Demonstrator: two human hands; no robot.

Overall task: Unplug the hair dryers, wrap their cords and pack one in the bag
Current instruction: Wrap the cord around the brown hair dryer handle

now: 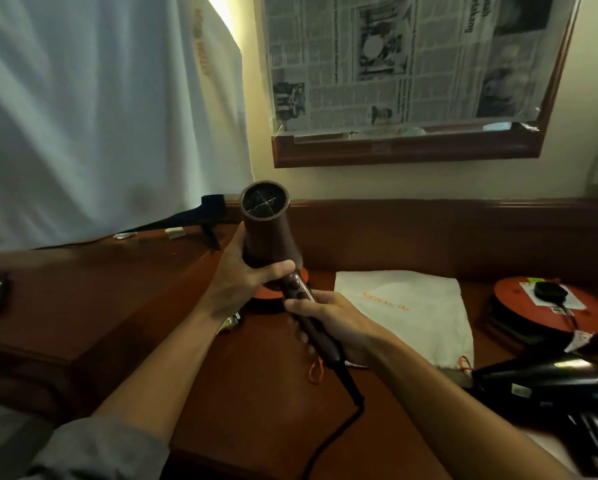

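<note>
brown hair dryer (269, 233) is being held above the tabletop (242, 403); left hand (245, 271) is gripping its barrel; right hand (328, 323) is clasping its handle; white bag (411, 317) is lying flat nearby.

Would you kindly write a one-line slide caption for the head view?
Both hands hold a brown hair dryer above the wooden desk, white bag and black dryer nearby.

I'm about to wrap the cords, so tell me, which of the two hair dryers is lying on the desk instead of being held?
The black hair dryer at the right edge lies on the desk; the brown hair dryer is held in both hands.
</note>
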